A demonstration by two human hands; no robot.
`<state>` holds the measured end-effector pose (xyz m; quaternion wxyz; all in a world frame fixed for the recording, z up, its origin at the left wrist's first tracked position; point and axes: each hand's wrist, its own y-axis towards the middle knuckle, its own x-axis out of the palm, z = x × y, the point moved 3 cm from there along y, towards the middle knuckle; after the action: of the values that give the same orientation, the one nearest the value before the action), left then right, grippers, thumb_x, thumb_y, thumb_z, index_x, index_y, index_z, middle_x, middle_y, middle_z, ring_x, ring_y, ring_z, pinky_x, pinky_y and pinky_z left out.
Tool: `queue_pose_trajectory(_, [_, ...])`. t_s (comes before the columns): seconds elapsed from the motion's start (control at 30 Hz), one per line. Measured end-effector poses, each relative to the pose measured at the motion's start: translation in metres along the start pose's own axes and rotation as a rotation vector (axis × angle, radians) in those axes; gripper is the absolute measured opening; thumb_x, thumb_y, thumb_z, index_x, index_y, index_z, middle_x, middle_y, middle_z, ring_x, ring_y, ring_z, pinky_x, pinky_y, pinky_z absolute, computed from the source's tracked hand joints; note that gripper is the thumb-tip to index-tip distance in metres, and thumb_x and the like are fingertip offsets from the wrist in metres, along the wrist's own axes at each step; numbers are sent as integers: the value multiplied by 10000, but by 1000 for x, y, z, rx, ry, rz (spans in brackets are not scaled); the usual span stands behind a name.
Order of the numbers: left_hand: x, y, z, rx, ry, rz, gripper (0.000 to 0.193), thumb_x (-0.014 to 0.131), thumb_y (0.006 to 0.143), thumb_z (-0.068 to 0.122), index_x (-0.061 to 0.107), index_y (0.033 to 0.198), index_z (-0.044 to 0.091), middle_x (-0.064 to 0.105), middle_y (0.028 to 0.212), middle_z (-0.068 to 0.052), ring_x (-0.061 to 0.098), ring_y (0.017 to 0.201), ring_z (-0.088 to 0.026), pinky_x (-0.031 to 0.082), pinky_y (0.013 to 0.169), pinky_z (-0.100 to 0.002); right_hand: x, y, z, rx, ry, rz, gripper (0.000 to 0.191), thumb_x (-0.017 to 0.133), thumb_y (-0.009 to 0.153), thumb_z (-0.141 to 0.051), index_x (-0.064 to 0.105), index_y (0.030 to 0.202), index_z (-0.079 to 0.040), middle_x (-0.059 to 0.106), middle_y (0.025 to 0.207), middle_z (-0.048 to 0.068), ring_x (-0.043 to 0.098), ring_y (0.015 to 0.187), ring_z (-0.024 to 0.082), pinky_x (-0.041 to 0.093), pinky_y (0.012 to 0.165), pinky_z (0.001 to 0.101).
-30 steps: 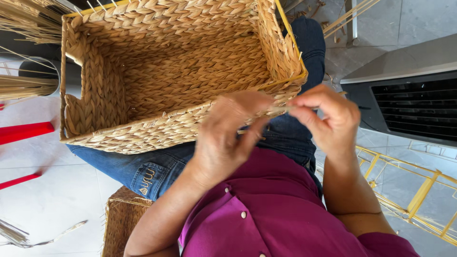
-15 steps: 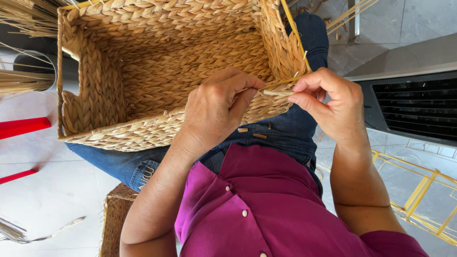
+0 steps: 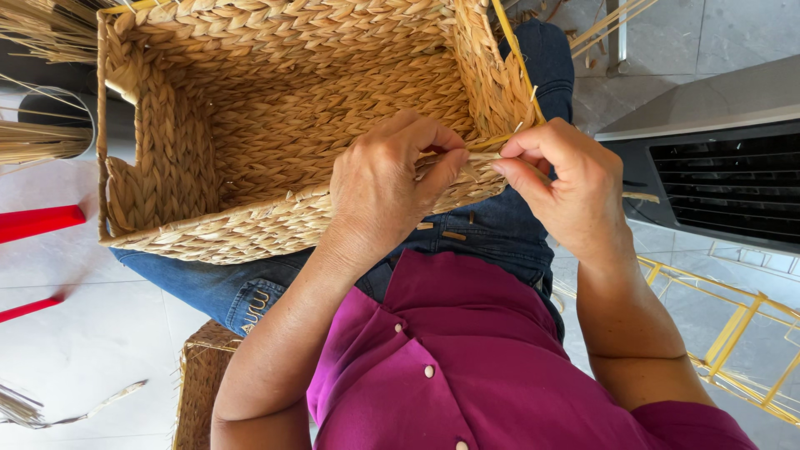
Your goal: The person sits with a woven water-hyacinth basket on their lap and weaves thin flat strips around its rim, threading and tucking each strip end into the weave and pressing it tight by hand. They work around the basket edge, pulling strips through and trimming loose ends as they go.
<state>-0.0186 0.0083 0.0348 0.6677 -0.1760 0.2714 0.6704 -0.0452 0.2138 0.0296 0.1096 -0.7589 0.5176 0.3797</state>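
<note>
Around the woven basket [image 3: 275, 125]: straw bundles [image 3: 37, 142], yellow wire frame [image 3: 733, 333].

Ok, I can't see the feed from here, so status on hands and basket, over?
Left hand and right hand both pinching a straw strand at the woven basket rim. Basket rests on lap. Nothing blocking.

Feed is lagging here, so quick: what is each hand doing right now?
Left hand: closed, pinching a straw strand at the woven basket rim.
Right hand: closed, pinching the same strand by its fingertips.
</note>
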Motion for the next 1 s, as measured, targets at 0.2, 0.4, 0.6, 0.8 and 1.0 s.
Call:
queue_pose_trajectory(0.2, [4,0,-3,-3,-37,24,74,749,897,183,719,940,130,710,899,-13,739,806,-217,566,679,-380,0,0,-33,-223,-213,97,302,885,742,-121,698,967,-47,623,935,108,598,901,320,462,801,420])
queue_pose_trajectory(0.4, [-1,-1,2,52,-45,-21,57,712,944,146,714,998,126,706,942,-20,731,815,-233,562,678,-385,17,4,-17,-278,-172,124,180,888,945,-127,719,1006,-138,644,991,1,600,958,230,387,850,360])
queue_pose_trajectory(0.6, [-2,1,3,64,27,37,98,765,925,218,728,957,132,694,894,-19,715,810,-259,542,668,-408,10,20,-13,-239,-105,114,154,855,958,-53,721,1016,-102,669,981,13,604,926,224,421,830,366])
queue_pose_trajectory(0.8, [6,1,0,-25,5,37,86,750,926,212,745,901,129,698,824,-26,705,725,-241,537,661,-415,-9,16,-21,-232,-132,47,308,869,814,-43,694,1066,-10,612,1096,146,616,1007,307,521,821,383])
queue_pose_trajectory(1.0, [5,5,1,-118,-34,14,86,743,904,223,736,889,138,734,850,0,736,731,-196,564,652,-382,-15,9,-16,-325,-241,35,211,839,898,33,729,1062,-43,692,1049,98,671,926,244,543,762,350])
